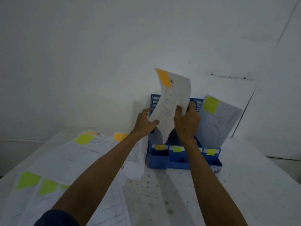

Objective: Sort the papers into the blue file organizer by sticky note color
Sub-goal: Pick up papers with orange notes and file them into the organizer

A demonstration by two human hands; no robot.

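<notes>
You're gripping the orange-note paper [172,101] at frame centre with left hand [146,122] and right hand [186,123], its bottom edge hanging over the left side of the blue organizer [158,161]; looking early, with one yellow-note paper [218,123] sitting at its right end and the pile [73,160] at lower left waiting unsorted.

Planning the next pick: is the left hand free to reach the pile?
Probably not yet: left hand and right hand both grip the paper above the organizer. Nothing blocks the pile itself.
</notes>
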